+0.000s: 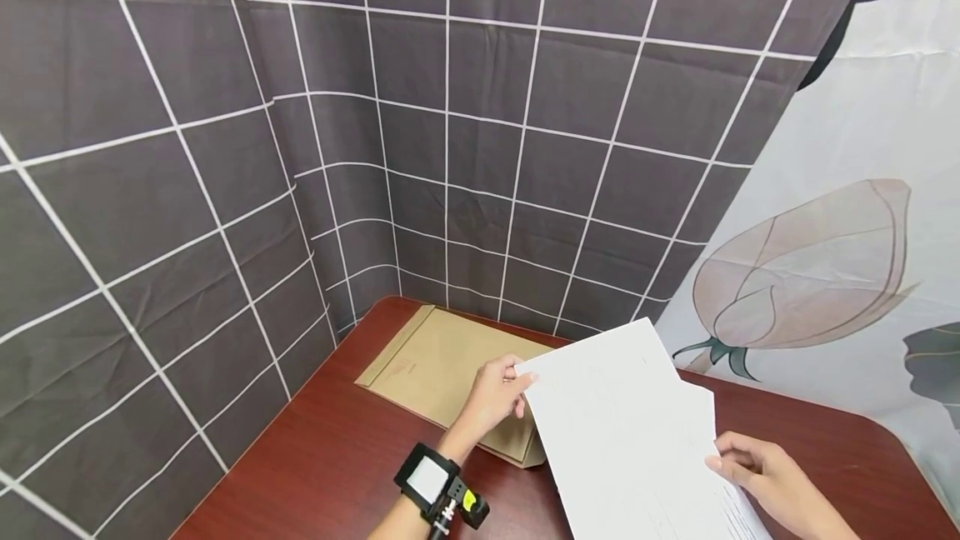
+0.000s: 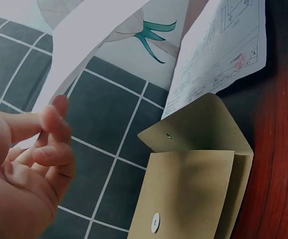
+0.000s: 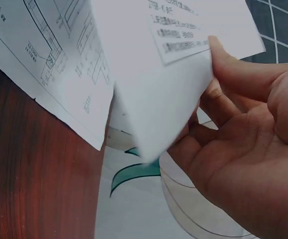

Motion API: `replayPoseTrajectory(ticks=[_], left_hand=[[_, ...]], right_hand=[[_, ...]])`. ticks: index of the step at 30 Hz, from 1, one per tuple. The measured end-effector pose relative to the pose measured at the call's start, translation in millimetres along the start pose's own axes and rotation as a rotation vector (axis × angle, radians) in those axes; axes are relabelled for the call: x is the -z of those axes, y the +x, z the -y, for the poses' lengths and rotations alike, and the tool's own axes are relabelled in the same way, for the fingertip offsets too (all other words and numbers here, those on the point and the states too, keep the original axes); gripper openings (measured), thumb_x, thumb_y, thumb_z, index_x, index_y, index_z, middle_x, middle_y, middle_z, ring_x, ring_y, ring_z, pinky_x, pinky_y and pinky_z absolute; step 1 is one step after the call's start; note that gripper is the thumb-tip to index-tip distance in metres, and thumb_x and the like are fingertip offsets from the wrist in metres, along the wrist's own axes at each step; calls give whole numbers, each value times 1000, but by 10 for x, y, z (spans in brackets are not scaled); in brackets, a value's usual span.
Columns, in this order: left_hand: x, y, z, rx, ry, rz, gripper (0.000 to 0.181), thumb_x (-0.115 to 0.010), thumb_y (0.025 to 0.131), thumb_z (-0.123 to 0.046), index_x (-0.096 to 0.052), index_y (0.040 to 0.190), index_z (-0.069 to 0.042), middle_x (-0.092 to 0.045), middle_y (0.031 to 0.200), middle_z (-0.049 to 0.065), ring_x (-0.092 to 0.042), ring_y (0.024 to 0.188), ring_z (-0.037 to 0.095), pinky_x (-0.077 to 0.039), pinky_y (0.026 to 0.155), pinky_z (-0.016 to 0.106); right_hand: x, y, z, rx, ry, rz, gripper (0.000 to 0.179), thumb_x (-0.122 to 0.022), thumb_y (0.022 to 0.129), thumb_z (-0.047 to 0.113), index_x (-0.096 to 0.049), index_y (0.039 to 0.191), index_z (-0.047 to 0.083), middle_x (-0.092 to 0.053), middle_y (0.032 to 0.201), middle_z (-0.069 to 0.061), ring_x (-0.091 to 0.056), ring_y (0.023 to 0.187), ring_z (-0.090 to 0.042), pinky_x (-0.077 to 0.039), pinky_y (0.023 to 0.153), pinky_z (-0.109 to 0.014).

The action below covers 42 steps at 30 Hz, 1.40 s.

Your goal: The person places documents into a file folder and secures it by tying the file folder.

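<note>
Both hands hold white paper sheets [image 1: 615, 432] raised above the table's right part. My left hand [image 1: 493, 394] pinches the upper left corner of a sheet between thumb and fingers. At the right edge, my right hand [image 1: 768, 477] grips the sheets, thumb on top; printed lines of text show under that thumb in the right wrist view. Below them is another sheet with line drawings [image 3: 49, 64], which carries a red stamp in the left wrist view. A brown kraft paper envelope [image 1: 442, 348] lies beneath my left hand, its flap [image 2: 198, 124] lifted and a round button on its front.
The reddish-brown wooden table [image 1: 322, 457] has rounded corners. Behind it and to the left hangs a dark grey cloth with a white grid [image 1: 487, 165]. A pale cloth with a flower print [image 1: 802, 273] hangs at the right. A camera on a strap [image 1: 435, 482] sits on my left wrist.
</note>
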State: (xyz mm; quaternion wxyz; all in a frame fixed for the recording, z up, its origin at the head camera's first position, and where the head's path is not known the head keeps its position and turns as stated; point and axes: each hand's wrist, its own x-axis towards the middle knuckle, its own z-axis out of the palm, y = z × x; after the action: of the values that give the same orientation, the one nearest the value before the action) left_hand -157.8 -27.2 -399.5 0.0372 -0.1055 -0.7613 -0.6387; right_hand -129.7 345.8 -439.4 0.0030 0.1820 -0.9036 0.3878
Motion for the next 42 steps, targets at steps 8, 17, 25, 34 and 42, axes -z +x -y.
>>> replayPoseTrajectory(ticks=[8,17,25,34,42], left_hand=[[78,106,145,-8,-86,-116,14,-59,94,-2,-56,93,12,-57,67,35,-44,37,4,-29,37,15],[122,222,424,5,-191,-156,22,-62,94,-13,-56,95,8,-53,54,5,-45,40,12,-32,36,18],[174,138,469,24,-166,-51,20,-64,93,-12,-58,91,7,-54,55,6,-45,41,9,-34,38,18],[271,31,572,65,-57,94,22,-68,90,-16,-62,90,5,-64,66,24,-45,41,9,-35,39,18],[295,-35,620,70,-24,130,19,-68,89,-15,-68,88,4,-69,76,23,-50,46,10,-36,39,18]], right_hand=[[160,8,-56,-273,132,180,34,-49,101,30,-64,110,1,-58,80,1,-51,72,-6,-45,59,-27],[228,-34,-57,-348,206,27,40,-50,100,39,-61,100,0,-55,65,-8,-52,63,-17,-39,57,-33],[315,60,-39,-267,256,-268,35,-59,96,33,-61,102,-2,-52,57,-7,-51,52,-22,-37,52,-36],[476,181,-97,-183,491,-334,19,-63,94,19,-65,104,3,-54,57,-1,-44,44,-16,-27,45,-38],[529,187,-143,-239,634,-409,14,-69,89,20,-70,102,13,-56,59,-2,-47,43,-15,-30,40,-35]])
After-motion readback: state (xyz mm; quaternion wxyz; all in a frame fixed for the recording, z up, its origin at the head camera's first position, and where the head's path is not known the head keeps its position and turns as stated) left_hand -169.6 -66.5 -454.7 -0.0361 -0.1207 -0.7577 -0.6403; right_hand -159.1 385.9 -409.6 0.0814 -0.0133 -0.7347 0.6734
